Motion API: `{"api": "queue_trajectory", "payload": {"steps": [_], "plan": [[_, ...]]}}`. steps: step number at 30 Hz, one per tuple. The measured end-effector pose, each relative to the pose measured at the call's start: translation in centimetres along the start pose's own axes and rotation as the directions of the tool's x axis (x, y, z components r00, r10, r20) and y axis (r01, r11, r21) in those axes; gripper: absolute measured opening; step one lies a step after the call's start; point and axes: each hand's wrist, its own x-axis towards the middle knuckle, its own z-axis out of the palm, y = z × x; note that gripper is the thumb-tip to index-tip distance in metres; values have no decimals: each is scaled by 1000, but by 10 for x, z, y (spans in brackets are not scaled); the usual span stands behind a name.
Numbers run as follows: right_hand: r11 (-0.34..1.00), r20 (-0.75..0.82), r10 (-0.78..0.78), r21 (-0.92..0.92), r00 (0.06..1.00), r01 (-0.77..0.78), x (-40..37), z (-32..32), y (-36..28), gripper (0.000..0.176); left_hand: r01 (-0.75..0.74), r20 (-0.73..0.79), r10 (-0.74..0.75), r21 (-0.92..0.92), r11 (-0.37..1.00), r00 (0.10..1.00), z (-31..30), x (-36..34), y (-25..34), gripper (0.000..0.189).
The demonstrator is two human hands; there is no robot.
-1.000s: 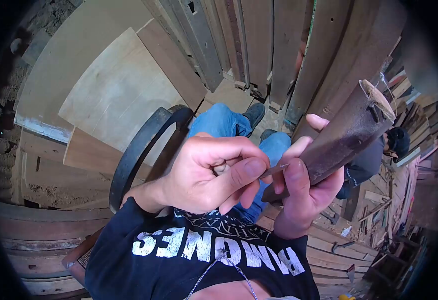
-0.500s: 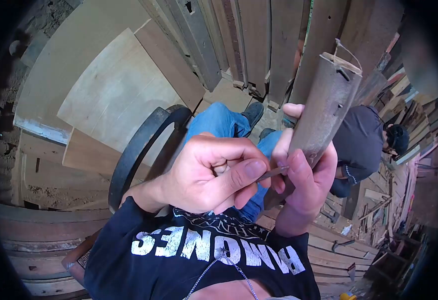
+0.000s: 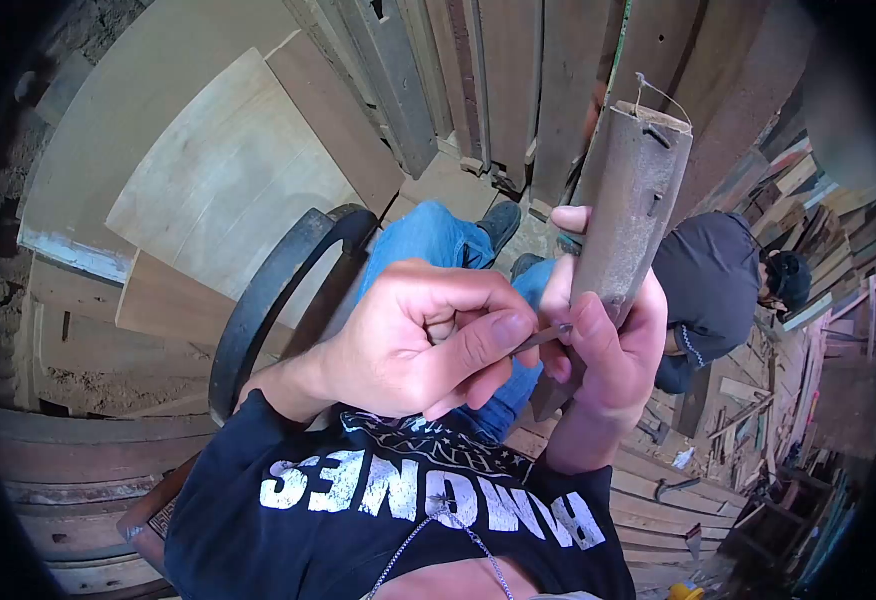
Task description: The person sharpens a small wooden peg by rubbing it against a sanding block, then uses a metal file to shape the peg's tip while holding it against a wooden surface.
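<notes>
My left hand (image 3: 428, 340) is closed, with a thin dark pointed piece (image 3: 548, 336) pinched between thumb and index finger. The tip of this piece meets the fingers of my right hand (image 3: 618, 345). That hand is wrapped round the lower part of a worn, grey-brown long piece (image 3: 633, 200), its thumb lying across the front. Short dark bits like nails stick out of the long piece near its upper end, and a thin curled strand rises from its top. Its lower end is partly hidden by my fingers.
A curved dark armrest (image 3: 268, 300) is at the left, beside pale wooden panels (image 3: 228, 180). Long boards (image 3: 503, 90) stand ahead. A co-worker in a dark shirt (image 3: 708, 285) bends down at the right, near wood scraps (image 3: 748, 400). My jeans (image 3: 423, 245) show below my hands.
The long piece in my right hand has become more upright, its top shifting left. My left hand keeps its pinch on the thin piece, nearly in place.
</notes>
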Motion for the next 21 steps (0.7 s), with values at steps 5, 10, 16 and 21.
{"api": "queue_trajectory", "payload": {"steps": [5, 10, 16, 21], "plan": [[1000, -28, -7, 29, 1000, 8, 3, 0, 2, 52, 33, -7, -33, -26, 999, 999, -1, 1, -1, 28], [1000, -40, -3, 9, 999, 4, 5, 0, 3, 52, 39, -4, -39, -52, 998, 999, -3, 2, -2, 29], [999, -57, 16, -41, 998, -18, 7, 2, 3, 53, 65, -12, -66, -69, 995, 998, -5, 3, -4, 28], [998, -39, 22, -51, 999, -24, 10, 1, 4, 52, 62, -11, -62, -61, 996, 998, -10, 4, -4, 28]]}}
